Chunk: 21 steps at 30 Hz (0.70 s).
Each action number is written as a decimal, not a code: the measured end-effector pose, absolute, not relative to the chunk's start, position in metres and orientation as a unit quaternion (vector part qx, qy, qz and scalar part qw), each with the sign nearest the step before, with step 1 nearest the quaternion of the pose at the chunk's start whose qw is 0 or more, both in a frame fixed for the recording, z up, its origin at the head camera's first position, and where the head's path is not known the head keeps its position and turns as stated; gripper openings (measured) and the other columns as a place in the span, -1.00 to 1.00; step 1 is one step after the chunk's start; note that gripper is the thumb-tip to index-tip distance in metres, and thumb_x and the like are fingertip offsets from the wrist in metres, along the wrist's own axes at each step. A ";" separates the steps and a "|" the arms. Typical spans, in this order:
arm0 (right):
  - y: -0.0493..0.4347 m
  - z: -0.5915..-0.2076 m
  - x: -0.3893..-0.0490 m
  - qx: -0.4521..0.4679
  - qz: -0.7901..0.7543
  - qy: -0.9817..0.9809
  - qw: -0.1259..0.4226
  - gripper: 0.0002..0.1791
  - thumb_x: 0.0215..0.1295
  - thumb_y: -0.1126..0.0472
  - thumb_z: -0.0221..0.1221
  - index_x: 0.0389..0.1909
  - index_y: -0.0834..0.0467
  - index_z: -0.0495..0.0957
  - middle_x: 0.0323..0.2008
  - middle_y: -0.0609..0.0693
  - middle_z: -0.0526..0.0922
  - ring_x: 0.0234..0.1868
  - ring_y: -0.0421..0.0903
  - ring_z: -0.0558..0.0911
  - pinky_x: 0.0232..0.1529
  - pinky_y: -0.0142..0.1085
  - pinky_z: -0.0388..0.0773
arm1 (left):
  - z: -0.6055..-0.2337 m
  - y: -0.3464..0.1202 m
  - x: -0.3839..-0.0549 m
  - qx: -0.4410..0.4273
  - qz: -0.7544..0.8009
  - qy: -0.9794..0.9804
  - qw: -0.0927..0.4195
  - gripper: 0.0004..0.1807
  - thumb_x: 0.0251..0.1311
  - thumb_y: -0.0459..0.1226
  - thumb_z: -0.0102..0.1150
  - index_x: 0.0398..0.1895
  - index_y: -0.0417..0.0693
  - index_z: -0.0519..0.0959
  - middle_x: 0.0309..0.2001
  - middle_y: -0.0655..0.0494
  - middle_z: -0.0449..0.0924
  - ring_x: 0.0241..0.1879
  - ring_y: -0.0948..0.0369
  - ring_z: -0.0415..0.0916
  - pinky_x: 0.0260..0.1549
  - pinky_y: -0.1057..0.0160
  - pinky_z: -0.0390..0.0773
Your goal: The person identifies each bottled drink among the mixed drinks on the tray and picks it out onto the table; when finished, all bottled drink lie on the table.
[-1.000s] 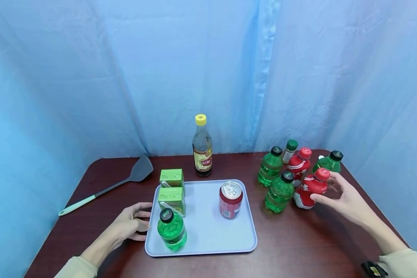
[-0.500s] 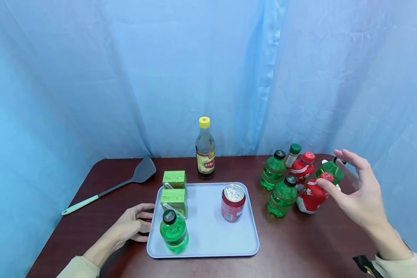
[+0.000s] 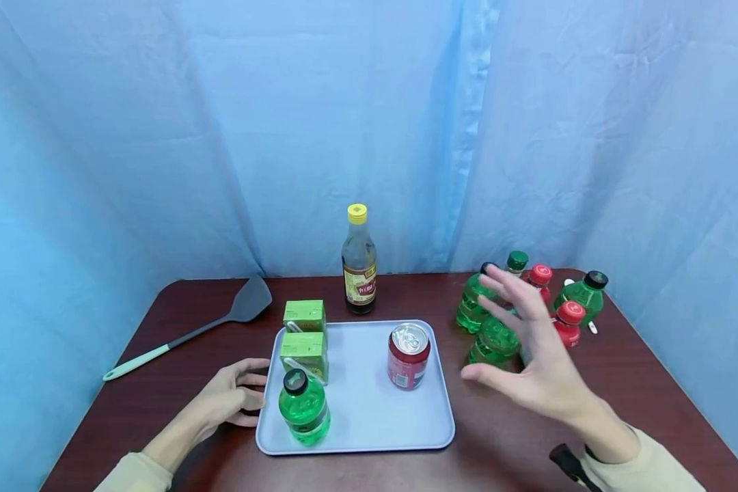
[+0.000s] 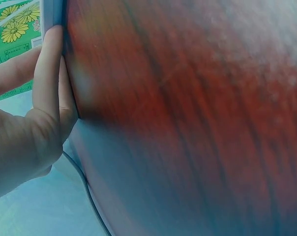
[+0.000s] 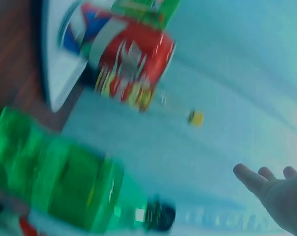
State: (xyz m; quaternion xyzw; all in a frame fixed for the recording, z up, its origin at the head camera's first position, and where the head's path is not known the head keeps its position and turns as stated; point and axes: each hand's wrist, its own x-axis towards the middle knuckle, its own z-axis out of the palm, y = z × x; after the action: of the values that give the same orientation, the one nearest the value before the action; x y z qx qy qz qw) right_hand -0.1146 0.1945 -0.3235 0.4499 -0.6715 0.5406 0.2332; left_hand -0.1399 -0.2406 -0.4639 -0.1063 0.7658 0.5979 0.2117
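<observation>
My left hand (image 3: 236,393) rests with its fingers at the left edge of a pale lavender tray (image 3: 369,420); in the left wrist view a fingertip touches the tray's side. On the tray stand a green drink bottle (image 3: 305,413) with a black cap, two green drink cartons (image 3: 307,345) with straws, and a red soda can (image 3: 408,365). My right hand (image 3: 544,372), fingers spread and holding nothing, is raised before the bottle group at the right. It partly hides two green drink bottles (image 5: 74,182) and a red-capped bottle (image 3: 568,331) in a red sleeve.
Another red-capped bottle (image 3: 540,275), a small green-capped jar (image 3: 516,262) and a green drink bottle (image 3: 583,295) stand at the back right. A dark bottle with a yellow cap (image 3: 357,214) stands behind the tray. A grey spatula (image 3: 252,301) lies at the left; blue curtains enclose the table.
My right hand has withdrawn from the front red bottle, lifted, and swung left across the green bottles. The red bottle remains standing in the group. My left hand stays at the tray.
</observation>
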 end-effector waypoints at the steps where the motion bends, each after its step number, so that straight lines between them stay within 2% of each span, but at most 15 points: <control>1: 0.188 -0.324 -0.114 0.453 0.541 -0.672 0.224 0.13 0.07 0.18 0.53 0.45 0.55 0.01 0.44 0.40 0.15 0.45 0.13 0.25 0.35 -0.24 0.36 | -0.464 -0.241 -0.140 -0.104 0.598 0.765 0.213 -0.19 0.06 -0.58 0.19 0.47 -0.16 0.30 0.16 -0.24 0.48 -0.15 0.01 0.65 -0.34 -0.10 0.69; 6: 0.161 -0.339 -0.115 0.462 0.529 -0.683 0.198 0.20 0.06 0.05 0.53 0.44 0.57 -0.02 0.44 0.40 0.11 0.48 0.15 0.18 0.34 -0.21 0.37 | -0.463 -0.242 -0.141 -0.091 0.598 0.767 0.217 -0.19 0.08 -0.57 0.20 0.49 -0.20 0.26 0.18 -0.27 0.46 -0.14 0.01 0.65 -0.33 -0.10 0.69; 10: 0.138 -0.363 -0.120 0.471 0.516 -0.693 0.177 0.26 0.00 -0.04 0.55 0.44 0.53 -0.02 0.46 0.39 0.06 0.50 0.16 0.14 0.35 -0.09 0.37 | -0.464 -0.242 -0.140 -0.091 0.597 0.768 0.214 -0.19 0.08 -0.58 0.20 0.49 -0.21 0.26 0.18 -0.27 0.47 -0.13 0.02 0.64 -0.35 -0.10 0.69; 15: 0.106 -0.387 -0.119 0.460 0.512 -0.719 0.093 0.31 -0.07 -0.01 0.60 0.56 0.25 -0.06 0.51 0.18 0.02 0.48 0.09 0.18 0.30 0.00 0.42 | -0.463 -0.240 -0.140 -0.096 0.596 0.768 0.213 -0.19 0.08 -0.59 0.18 0.48 -0.20 0.27 0.17 -0.27 0.47 -0.14 0.01 0.64 -0.36 -0.11 0.69; 19: 0.083 -0.395 -0.117 0.427 0.530 -0.732 0.022 0.37 -0.16 0.12 0.65 0.60 0.02 -0.06 0.51 0.00 0.04 0.47 0.03 0.18 0.32 -0.01 0.41 | -0.462 -0.240 -0.140 -0.097 0.596 0.768 0.213 -0.20 0.08 -0.59 0.18 0.48 -0.20 0.28 0.16 -0.26 0.48 -0.15 0.02 0.64 -0.36 -0.10 0.69; 21: 0.073 -0.398 -0.117 0.417 0.530 -0.739 -0.004 0.35 -0.13 0.14 0.65 0.60 -0.07 -0.06 0.50 -0.05 0.05 0.48 -0.01 0.18 0.32 -0.03 0.41 | -0.462 -0.240 -0.139 -0.097 0.596 0.769 0.212 -0.20 0.08 -0.58 0.18 0.48 -0.20 0.28 0.16 -0.26 0.48 -0.15 0.02 0.64 -0.36 -0.10 0.69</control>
State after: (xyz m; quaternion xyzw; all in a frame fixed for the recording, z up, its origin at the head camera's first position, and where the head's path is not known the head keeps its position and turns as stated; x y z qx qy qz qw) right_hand -0.1166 0.0735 -0.3985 0.4172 -0.7386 0.5295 -0.0036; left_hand -0.1394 -0.2398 -0.4624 -0.0966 0.7686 0.5958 0.2118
